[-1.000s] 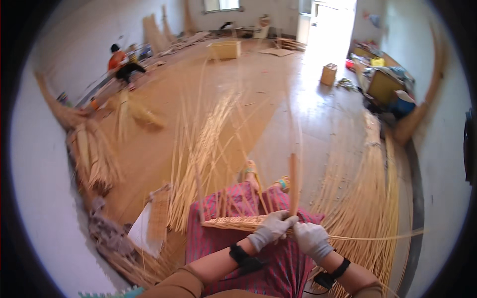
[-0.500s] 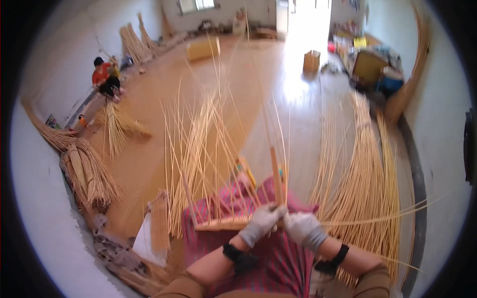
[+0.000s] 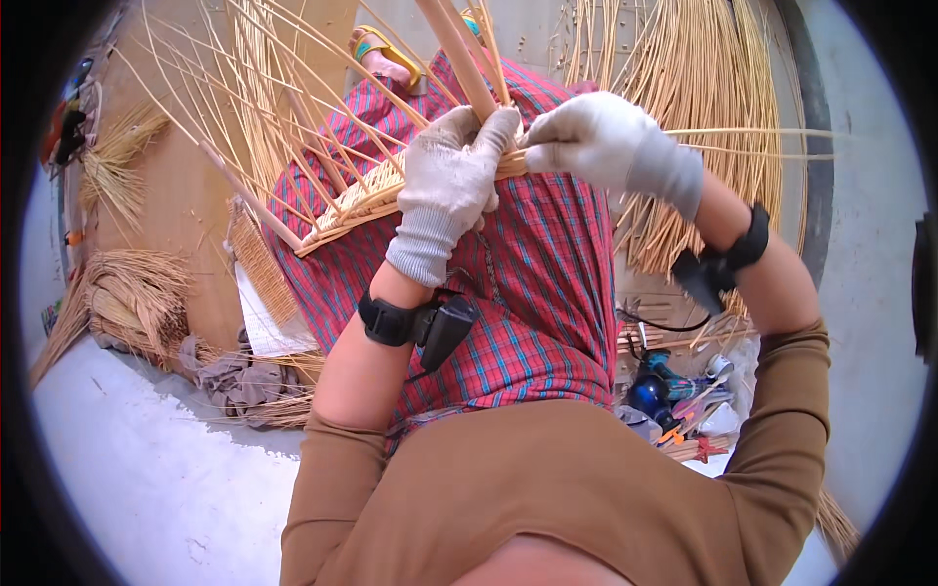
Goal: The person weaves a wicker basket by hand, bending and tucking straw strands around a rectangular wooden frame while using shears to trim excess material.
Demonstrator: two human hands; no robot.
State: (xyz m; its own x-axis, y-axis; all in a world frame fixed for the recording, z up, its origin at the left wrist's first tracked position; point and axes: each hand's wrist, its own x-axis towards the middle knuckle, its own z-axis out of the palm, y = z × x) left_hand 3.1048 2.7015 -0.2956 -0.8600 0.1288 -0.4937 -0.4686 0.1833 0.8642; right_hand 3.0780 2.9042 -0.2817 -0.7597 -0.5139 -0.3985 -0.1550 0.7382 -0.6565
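A partly woven wicker piece (image 3: 366, 200) lies across my lap, on a red and blue plaid cloth (image 3: 532, 332). Many thin upright stakes fan out from its woven edge. At its right corner stands a thick wooden post (image 3: 457, 54). My left hand (image 3: 449, 166), in a whitish glove, is closed around the woven edge at the foot of this post. Just right of it, my gloved right hand (image 3: 606, 142) pinches thin wicker strands (image 3: 752, 143) whose long ends trail off to the right. The fingertips of both hands partly hide the corner.
On the right lies a large bundle of pale rods (image 3: 699, 59). To the left are a tied bundle (image 3: 137, 298), a woven mat (image 3: 262, 259), a white sheet (image 3: 269, 317) and grey cloth (image 3: 230, 376). A dark blue bottle (image 3: 649, 393) sits among small items by my right side.
The view has tilted down toward my lap, and the far room with the other person has left it. My right hand has drawn slightly away from the left, to the right of the post.
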